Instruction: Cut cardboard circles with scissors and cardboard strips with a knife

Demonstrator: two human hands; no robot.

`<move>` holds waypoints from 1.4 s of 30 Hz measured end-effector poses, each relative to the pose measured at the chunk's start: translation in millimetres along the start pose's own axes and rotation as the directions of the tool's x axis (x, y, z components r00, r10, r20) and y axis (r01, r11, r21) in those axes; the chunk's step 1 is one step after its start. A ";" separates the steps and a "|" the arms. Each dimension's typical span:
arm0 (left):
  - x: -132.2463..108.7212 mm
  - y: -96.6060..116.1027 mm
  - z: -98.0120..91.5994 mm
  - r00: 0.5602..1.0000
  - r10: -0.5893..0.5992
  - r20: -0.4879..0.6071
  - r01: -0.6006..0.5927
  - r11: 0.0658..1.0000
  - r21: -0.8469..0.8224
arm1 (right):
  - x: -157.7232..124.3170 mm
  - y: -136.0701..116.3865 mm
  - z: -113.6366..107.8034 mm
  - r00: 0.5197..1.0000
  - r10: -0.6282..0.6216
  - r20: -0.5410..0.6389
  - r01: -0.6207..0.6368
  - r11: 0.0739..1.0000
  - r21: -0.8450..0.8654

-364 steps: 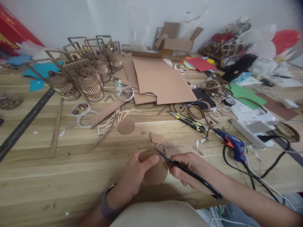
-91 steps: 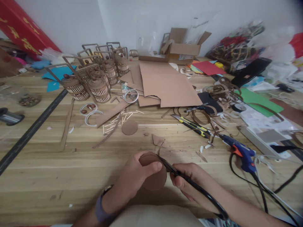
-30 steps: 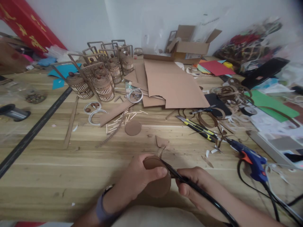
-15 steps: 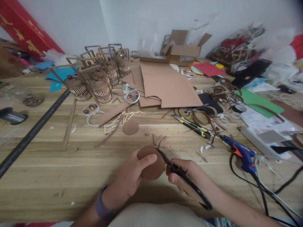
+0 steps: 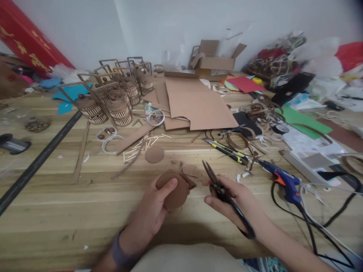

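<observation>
My left hand (image 5: 153, 209) pinches a round brown cardboard disc (image 5: 173, 189) just above the wooden table (image 5: 56, 211), thumb on top. To its right my right hand (image 5: 236, 198) grips black scissors (image 5: 218, 187), blades nearly together and pointing up and left, clear of the disc. A small cardboard offcut (image 5: 189, 170) lies on the table between the disc and the blades. A second cardboard disc (image 5: 154, 154) lies farther back.
Several woven cardboard lanterns (image 5: 115, 102) stand at the back left. Flat cardboard sheets (image 5: 198, 104) and an open box (image 5: 211, 60) lie behind. A yellow-black utility knife (image 5: 227, 149), a blue glue gun (image 5: 282, 180) with black cables and paper scraps fill the right.
The scissors have come off the disc's edge and moved right, apart from it. My left hand has drawn the disc slightly left. A trimmed scrap now lies on the table.
</observation>
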State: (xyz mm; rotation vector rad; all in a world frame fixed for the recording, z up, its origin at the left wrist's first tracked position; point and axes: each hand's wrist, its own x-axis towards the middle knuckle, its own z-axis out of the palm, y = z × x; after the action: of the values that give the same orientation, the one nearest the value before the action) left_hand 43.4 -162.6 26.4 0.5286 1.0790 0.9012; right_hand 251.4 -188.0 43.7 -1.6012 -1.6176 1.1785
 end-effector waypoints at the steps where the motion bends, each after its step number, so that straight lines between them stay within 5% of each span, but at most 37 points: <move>1: -0.7 -2.2 0.0 1.000 -0.020 0.012 0.020 1.000 0.001 | 3.7 -2.7 3.5 1.000 0.001 -0.019 -0.001 1.000 -0.012; 11: -9.4 -3.7 1.8 0.928 -0.193 0.317 0.201 0.980 0.008 | 36.4 5.1 28.7 0.999 0.037 0.038 -0.044 0.977 0.211; 17: -3.0 -0.6 -0.6 0.995 -0.097 -0.003 0.097 0.995 -0.001 | 28.4 5.1 6.7 0.999 0.034 0.040 -0.038 0.994 0.101; 22: 1.4 -1.1 0.0 0.996 -0.043 -0.080 0.046 0.998 0.033 | 0.0 15.0 -4.9 0.953 -0.047 0.300 0.011 0.992 0.122; 32: -4.2 -1.8 -3.4 0.985 0.067 -0.158 -0.019 0.957 0.288 | -3.8 16.2 -4.3 0.905 -0.068 0.420 0.032 0.995 0.092; 42: -5.3 -7.2 -4.9 0.999 0.038 -0.028 -0.025 0.925 0.380 | 2.5 2.9 0.9 0.881 -0.113 0.459 0.049 0.988 0.149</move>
State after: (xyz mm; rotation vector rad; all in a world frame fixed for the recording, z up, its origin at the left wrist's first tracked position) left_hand 40.5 -171.3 21.8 0.8563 1.2892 0.7315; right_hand 251.7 -186.1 40.3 -1.2069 -1.8261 1.6824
